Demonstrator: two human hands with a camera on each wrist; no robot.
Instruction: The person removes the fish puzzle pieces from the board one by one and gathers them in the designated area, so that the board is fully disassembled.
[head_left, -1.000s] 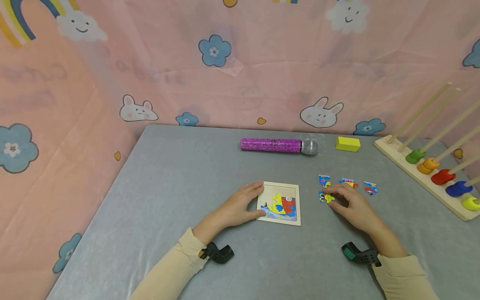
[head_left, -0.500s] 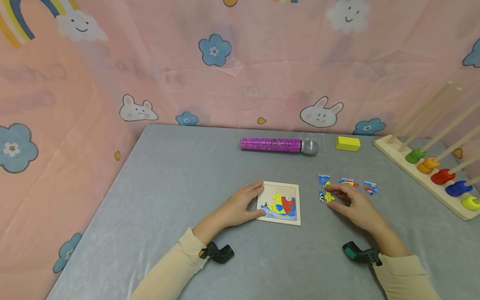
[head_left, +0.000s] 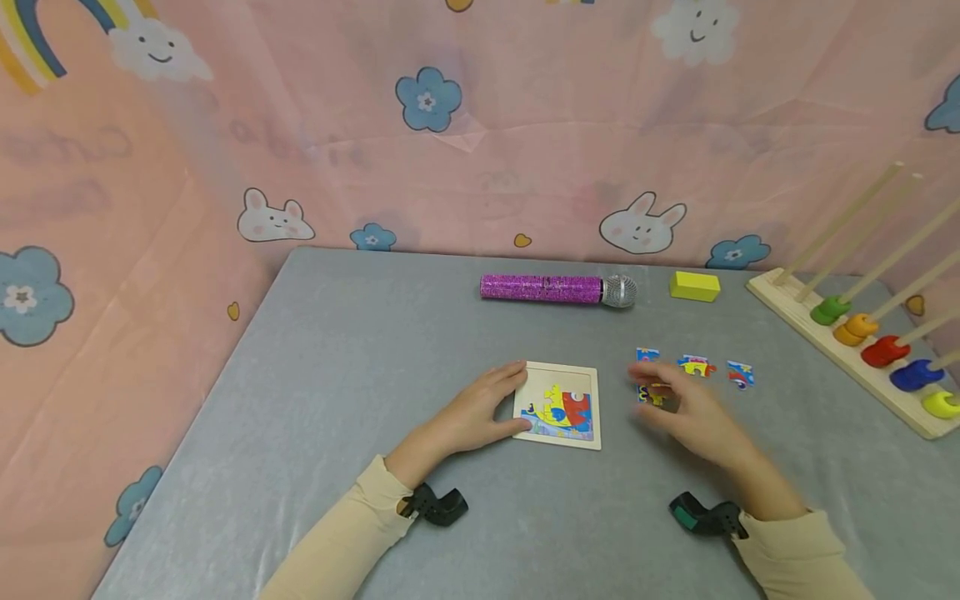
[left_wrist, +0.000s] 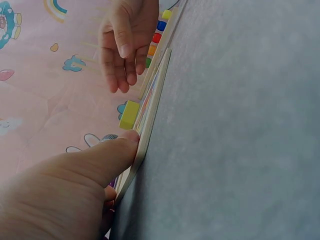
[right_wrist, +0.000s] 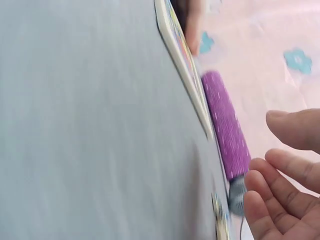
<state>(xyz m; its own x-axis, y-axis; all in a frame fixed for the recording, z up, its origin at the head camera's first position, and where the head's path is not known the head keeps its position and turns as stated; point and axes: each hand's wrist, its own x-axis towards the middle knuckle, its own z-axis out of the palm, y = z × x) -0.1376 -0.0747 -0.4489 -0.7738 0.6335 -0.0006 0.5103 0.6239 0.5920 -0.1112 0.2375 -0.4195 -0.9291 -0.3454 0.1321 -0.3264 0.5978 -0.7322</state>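
A square wooden puzzle tray [head_left: 538, 385] lies on the table, with joined yellow, red and blue pieces in its lower right part. My left hand [head_left: 472, 414] holds its left side, the thumb over the near corner and the fingers at the far one. Over the loose puzzle pieces to the right hovers my right hand [head_left: 701, 417], fingers spread from the thumb and nothing between them, as the right wrist view [right_wrist: 287, 195] also shows. One yellow and blue piece [head_left: 651, 395] shows in the gap under this hand. Beyond it lie a blue piece [head_left: 647, 354], a yellow one [head_left: 696, 367] and a red-blue one [head_left: 741, 375].
A glittery purple microphone [head_left: 542, 288] lies toward the back of the grey table. Right of it sits a yellow block [head_left: 694, 286]. A wooden peg rack [head_left: 847, 357] with coloured beads stands at the right, and a patterned pink cloth [head_left: 480, 142] hangs behind.
My right hand has lifted off the yellow piece and shifted slightly left, its fingers and thumb spreading apart. My left hand and the tray have stayed in place.
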